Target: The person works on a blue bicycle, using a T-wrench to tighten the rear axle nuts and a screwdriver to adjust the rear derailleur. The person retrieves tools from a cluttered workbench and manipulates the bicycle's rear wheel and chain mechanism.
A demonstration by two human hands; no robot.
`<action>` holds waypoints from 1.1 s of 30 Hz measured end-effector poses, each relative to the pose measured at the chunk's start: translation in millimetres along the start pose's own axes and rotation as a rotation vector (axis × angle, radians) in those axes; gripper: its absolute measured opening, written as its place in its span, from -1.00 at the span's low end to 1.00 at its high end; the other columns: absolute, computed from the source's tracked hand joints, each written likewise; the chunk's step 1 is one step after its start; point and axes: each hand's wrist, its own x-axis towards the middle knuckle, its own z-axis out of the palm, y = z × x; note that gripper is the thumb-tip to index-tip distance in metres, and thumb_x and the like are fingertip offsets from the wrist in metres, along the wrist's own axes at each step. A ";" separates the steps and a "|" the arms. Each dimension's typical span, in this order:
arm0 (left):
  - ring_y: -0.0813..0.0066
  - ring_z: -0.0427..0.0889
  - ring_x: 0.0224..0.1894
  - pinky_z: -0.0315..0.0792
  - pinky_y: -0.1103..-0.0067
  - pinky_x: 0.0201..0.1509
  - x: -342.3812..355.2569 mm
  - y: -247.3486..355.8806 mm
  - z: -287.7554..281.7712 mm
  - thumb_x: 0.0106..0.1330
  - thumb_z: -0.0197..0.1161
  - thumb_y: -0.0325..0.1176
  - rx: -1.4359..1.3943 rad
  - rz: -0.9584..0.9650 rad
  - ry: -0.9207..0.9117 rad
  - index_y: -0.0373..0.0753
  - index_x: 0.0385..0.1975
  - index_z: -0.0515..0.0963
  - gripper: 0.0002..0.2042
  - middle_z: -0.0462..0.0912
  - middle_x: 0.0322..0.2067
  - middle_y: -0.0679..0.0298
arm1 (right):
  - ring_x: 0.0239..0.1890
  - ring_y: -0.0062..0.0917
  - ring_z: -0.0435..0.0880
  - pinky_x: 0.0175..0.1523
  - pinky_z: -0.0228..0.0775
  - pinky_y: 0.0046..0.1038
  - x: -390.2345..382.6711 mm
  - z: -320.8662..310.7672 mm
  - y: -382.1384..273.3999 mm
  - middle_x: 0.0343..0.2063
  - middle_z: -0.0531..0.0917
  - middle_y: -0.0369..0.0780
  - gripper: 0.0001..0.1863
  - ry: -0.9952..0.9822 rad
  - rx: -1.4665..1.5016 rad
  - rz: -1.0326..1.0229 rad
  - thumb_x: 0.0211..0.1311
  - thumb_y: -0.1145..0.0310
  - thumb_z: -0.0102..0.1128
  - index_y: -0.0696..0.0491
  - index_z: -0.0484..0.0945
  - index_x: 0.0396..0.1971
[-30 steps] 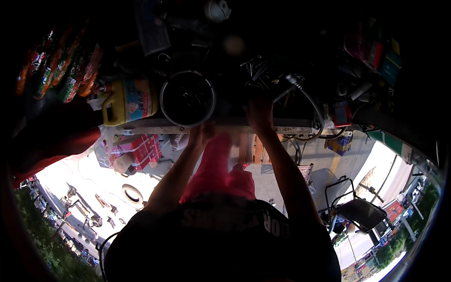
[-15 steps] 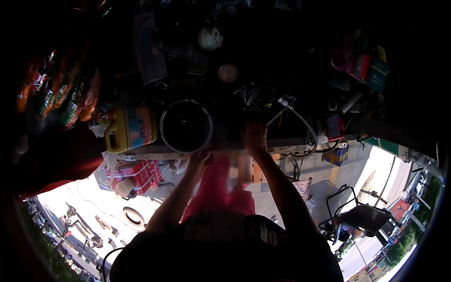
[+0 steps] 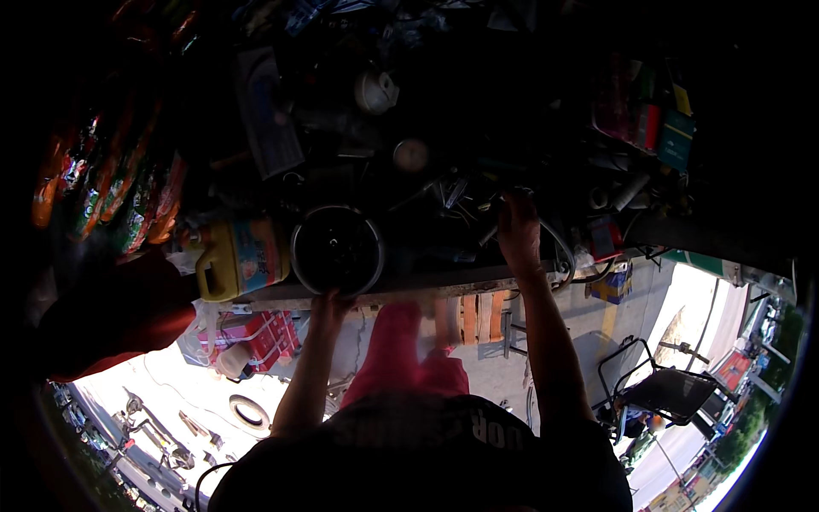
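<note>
My right hand (image 3: 519, 229) reaches over the bench and closes around the metal-ended hose (image 3: 560, 239), whose fitting is mostly hidden under the fingers. The hose curves away to the right of the hand. Beside the front edge of the bench, my left hand (image 3: 328, 305) is just below the rim of a round dark pan (image 3: 378, 256); its fingers are too dim to make out. Small bits glint inside the pan. Several slim metal tools (image 3: 452, 194) lie to the left of my right hand.
A yellow jug (image 3: 223, 260) stands left of the pan, near hanging colourful packets (image 3: 111, 188). Boxes, including a green one (image 3: 676, 141), sit at the right. Behind the bench edge (image 3: 409, 284) are a tyre (image 3: 248, 411) and a black chair (image 3: 670, 397) on the floor.
My right hand has moved forward and right from the bench edge onto the hose's metal end. My left hand has shifted slightly left along the edge, below the pan. The view has tilted a little.
</note>
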 end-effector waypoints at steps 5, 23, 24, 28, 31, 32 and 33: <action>0.27 0.61 -0.40 0.56 0.47 -0.45 10.3 10.9 -25.9 0.18 0.15 -0.39 0.067 -0.040 0.022 -0.37 -0.07 0.37 -0.67 0.57 -0.31 0.10 | -0.11 -0.12 0.55 -0.07 0.43 -0.21 12.7 -3.8 78.4 -0.16 0.55 -0.02 -0.56 -0.306 -0.170 -0.016 0.06 0.42 0.12 0.11 0.39 0.01; 0.25 0.64 -0.40 0.56 0.47 -0.38 20.3 12.0 -39.3 0.26 0.11 -0.22 0.194 -0.117 -0.029 -0.38 -0.12 0.43 -0.65 0.62 -0.33 0.08 | -0.55 -0.71 0.43 -0.48 0.25 -0.63 40.9 -160.9 79.2 -0.51 0.50 -0.32 -0.67 -0.020 0.290 0.265 0.10 0.30 0.27 0.10 0.49 -0.16; 0.24 0.64 -0.41 0.57 0.46 -0.37 22.4 10.7 -44.1 0.26 0.10 -0.21 0.195 -0.107 -0.034 -0.39 -0.12 0.43 -0.65 0.62 -0.34 0.07 | -0.62 -0.78 0.35 -0.57 0.15 -0.69 49.2 -185.6 69.5 -0.59 0.43 -0.39 -0.71 -0.006 0.313 0.387 0.12 0.30 0.26 0.06 0.49 -0.18; 0.23 0.66 -0.40 0.59 0.42 -0.34 29.3 8.6 -57.0 0.28 0.07 -0.20 0.235 -0.120 -0.045 -0.41 -0.14 0.44 -0.64 0.64 -0.36 0.06 | -0.72 -0.90 0.14 -0.64 -0.11 -0.77 63.1 -263.8 110.0 -0.68 0.32 -0.52 -0.80 0.077 0.629 0.547 0.15 0.25 0.27 -0.05 0.47 -0.30; 0.19 0.65 -0.42 0.58 0.39 -0.37 25.9 14.4 -53.1 0.21 0.13 -0.27 0.210 -0.149 -0.028 -0.38 -0.02 0.35 -0.60 0.62 -0.32 0.03 | -0.72 -0.89 0.13 -0.64 -0.07 -0.76 79.9 -305.2 142.8 -0.68 0.28 -0.55 -0.81 0.147 0.695 0.482 0.15 0.27 0.28 -0.07 0.46 -0.29; 0.19 0.65 -0.41 0.58 0.39 -0.37 27.8 14.8 -48.2 0.21 0.12 -0.27 0.215 -0.150 -0.030 -0.37 -0.01 0.35 -0.60 0.62 -0.31 0.04 | -0.71 -0.88 0.13 -0.63 -0.05 -0.77 86.5 -323.8 150.5 -0.67 0.28 -0.54 -0.82 0.155 0.676 0.496 0.15 0.28 0.27 -0.08 0.46 -0.30; 0.19 0.65 -0.40 0.58 0.39 -0.37 25.6 15.2 -43.3 0.22 0.12 -0.27 0.224 -0.142 -0.028 -0.37 -0.01 0.35 -0.60 0.62 -0.30 0.04 | -0.71 -0.87 0.14 -0.63 -0.04 -0.77 95.3 -339.0 173.6 -0.67 0.28 -0.52 -0.83 0.193 0.701 0.518 0.16 0.27 0.27 -0.09 0.45 -0.34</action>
